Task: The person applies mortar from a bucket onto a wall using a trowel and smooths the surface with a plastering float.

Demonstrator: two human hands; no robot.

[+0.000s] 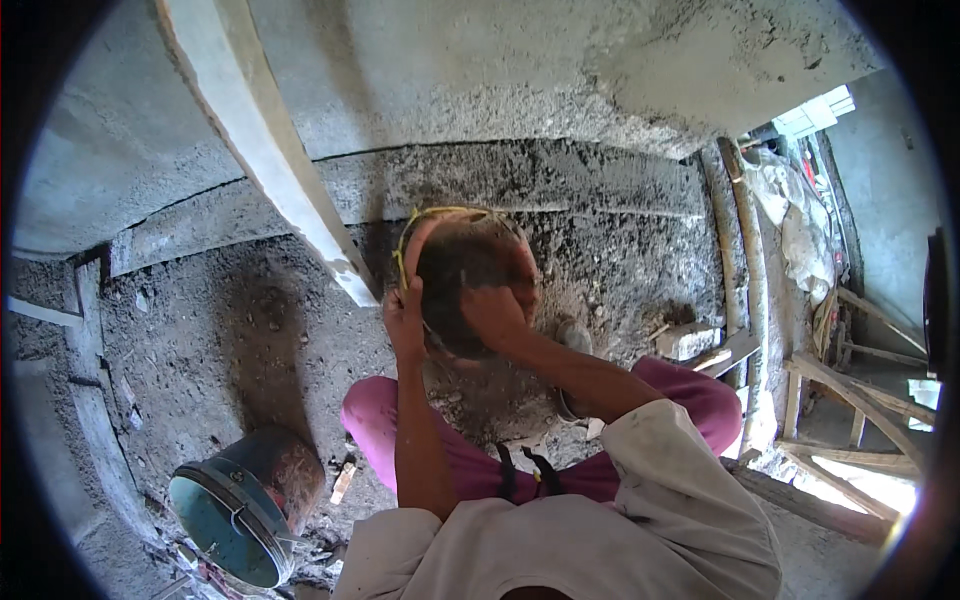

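A reddish bucket (527, 262) stands between my knees, its mouth facing up and a yellow cord (404, 245) running along its rim. My left hand (404, 315) is closed on the near left side of that rim. Inside the bucket's mouth is my right hand (492, 315), its fingers curled. Whatever those fingers hold is lost in the dark interior, and the bucket's contents cannot be made out.
A blue-green bucket (190, 495) lies tipped at the lower left. One long pale board (270, 150) leans from the wall to the ground. Wooden poles (745, 270) and a block (688, 341) are on the right, with timber framing (850, 400) beyond. Rubble covers the ground.
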